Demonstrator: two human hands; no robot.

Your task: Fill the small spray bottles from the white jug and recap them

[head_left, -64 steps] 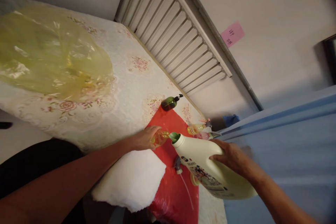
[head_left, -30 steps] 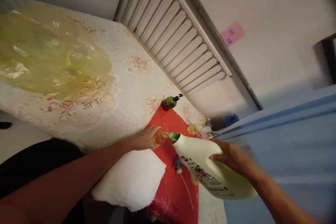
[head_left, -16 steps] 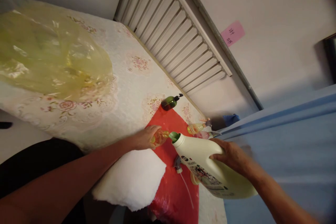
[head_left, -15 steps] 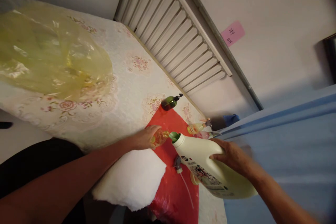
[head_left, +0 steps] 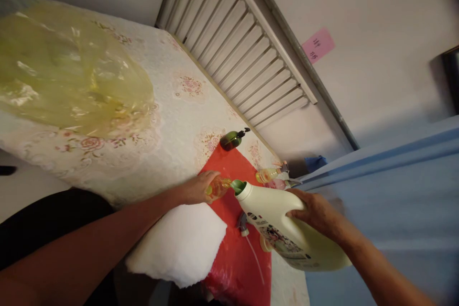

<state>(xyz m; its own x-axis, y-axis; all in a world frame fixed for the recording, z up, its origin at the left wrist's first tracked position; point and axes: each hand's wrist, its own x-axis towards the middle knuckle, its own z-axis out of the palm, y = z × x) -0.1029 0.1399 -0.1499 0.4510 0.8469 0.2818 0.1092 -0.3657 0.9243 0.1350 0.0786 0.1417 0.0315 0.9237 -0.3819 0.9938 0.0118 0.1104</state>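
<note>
My left hand [head_left: 196, 188] is wrapped round a small clear bottle of yellow liquid [head_left: 218, 186] that stands on a red sheet [head_left: 234, 258]. My right hand [head_left: 317, 215] grips the handle side of a big cream jug with a green spout [head_left: 283, 229]. The jug is tilted, and its spout sits right by the small bottle's mouth. A loose spray pump with a long tube [head_left: 247, 239] lies on the red sheet under the jug.
A dark green pump bottle [head_left: 233, 140] lies at the red sheet's far edge. Two small bottles, yellow [head_left: 268, 175] and pink [head_left: 277, 184], lie near the wall. A white pad [head_left: 179, 246] and a yellow plastic bag [head_left: 68, 71] rest on the floral surface [head_left: 172, 119]. Blue fabric [head_left: 394, 201] is at right.
</note>
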